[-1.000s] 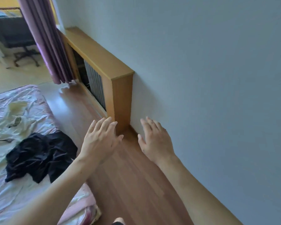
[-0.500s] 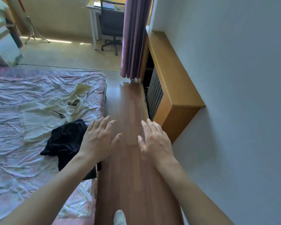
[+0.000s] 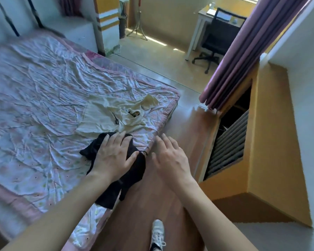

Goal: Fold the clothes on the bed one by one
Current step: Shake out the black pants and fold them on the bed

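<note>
Outstretched with fingers spread and holding nothing, both hands hover by the bed's near edge: the left hand (image 3: 114,154) above the crumpled black garment (image 3: 132,171), which droops off the mattress edge, the right hand (image 3: 168,158) over the wooden floor (image 3: 145,205) just beside it. Beyond, a cream shirt (image 3: 109,116) lies on the wrinkled pink bed (image 3: 34,105).
</note>
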